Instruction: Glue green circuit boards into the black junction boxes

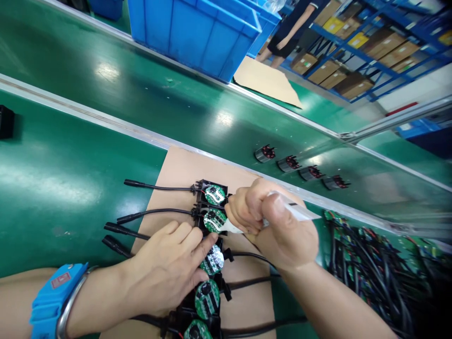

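A column of black housings with round green circuit boards [214, 220] and black cables lies on a sheet of brown cardboard [180, 172]. My right hand [278, 226] is closed around a white tube [296, 211]; its nozzle touches the second board from the top. My left hand [169, 266] rests flat on the housings just below, fingers stretched out and pressing next to that board. A blue wrist strap [56, 294] and a metal bangle sit on my left wrist.
Several small motor cores [264, 153] stand in a row on the green conveyor belt [106, 89]. A heap of wired boards [374, 268] lies at the right. Blue crates [197, 33] stand beyond the belt. A person stands by blue shelving with cartons [356, 52].
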### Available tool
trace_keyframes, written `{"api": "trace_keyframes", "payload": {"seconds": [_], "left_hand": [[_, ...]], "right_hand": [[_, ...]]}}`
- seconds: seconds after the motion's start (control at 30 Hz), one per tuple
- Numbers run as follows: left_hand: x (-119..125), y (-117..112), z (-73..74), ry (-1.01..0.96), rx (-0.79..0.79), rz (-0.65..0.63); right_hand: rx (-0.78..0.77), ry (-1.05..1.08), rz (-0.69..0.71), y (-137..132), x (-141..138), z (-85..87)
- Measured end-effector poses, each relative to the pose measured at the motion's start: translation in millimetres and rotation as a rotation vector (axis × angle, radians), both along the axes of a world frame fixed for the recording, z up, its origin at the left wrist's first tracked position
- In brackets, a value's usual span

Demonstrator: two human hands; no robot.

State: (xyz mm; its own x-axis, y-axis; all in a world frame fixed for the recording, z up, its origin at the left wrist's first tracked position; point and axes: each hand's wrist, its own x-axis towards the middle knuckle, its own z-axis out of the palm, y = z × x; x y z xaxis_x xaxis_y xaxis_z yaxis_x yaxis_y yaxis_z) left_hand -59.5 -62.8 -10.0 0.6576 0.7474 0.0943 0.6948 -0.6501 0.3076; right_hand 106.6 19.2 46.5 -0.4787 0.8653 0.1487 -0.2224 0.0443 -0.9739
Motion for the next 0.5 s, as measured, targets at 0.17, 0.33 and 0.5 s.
{"api": "trace_keyframes", "payload": {"seconds": [0.17, 0.33, 0.5], "left_hand": [[0, 0, -1.3, 0.004, 0.000, 0.000], [0, -1, -2.1, 0.002, -0.005, -0.001], [0, 0, -3.6, 0.015, 0.005, -0.001]], "right_hand": [[0.030, 0.030, -0.033, 7, 1, -1.3], [0.032, 0.047, -0.034, 12, -4, -4.9], [0.062, 0.056, -0.039, 17, -7, -11.2]]}}
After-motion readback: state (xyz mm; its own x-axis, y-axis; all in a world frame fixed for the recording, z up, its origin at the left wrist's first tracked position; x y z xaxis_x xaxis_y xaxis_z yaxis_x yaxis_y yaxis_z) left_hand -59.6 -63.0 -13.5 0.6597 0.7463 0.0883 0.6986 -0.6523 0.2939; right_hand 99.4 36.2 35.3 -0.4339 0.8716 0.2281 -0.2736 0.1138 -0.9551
